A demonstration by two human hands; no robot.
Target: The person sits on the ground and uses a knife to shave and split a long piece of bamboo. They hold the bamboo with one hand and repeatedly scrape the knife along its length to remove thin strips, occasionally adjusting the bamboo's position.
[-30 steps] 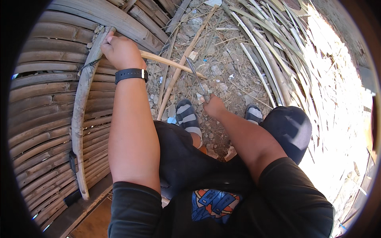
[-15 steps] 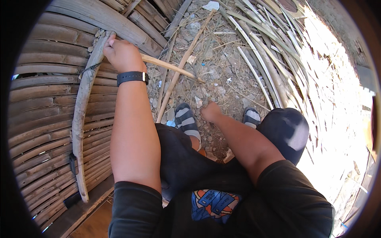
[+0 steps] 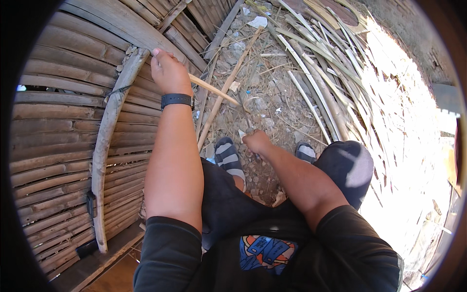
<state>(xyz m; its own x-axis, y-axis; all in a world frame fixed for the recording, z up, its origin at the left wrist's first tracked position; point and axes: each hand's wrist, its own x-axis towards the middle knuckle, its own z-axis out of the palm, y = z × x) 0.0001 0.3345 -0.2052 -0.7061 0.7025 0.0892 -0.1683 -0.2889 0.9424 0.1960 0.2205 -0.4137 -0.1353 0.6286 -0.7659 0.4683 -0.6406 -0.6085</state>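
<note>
My left hand (image 3: 169, 74), with a dark watch on its wrist, is closed around a pale wooden stick (image 3: 210, 88) beside the bamboo wall. The stick slants down to the right over the ground. In front of my feet, my right hand (image 3: 257, 142) grips what looks like a knife (image 3: 245, 113) with a narrow dark blade. Its handle is mostly hidden in my fist. The blade points away from me and reaches up to the far end of the stick. A thin pale curl (image 3: 249, 100) shows at that end; whether it is still attached I cannot tell.
A slatted bamboo wall (image 3: 58, 131) with a crooked upright pole (image 3: 101, 160) stands close on my left. Another long strip (image 3: 228, 85) lies beneath the stick. Many split bamboo strips (image 3: 333, 82) lie on the right. Stones, straw and scraps cover the ground (image 3: 272, 114).
The view has shifted slightly, and my left hand sits a little further right. The knife's blade, not clearly visible before, now shows between my right hand and the stick's end.
</note>
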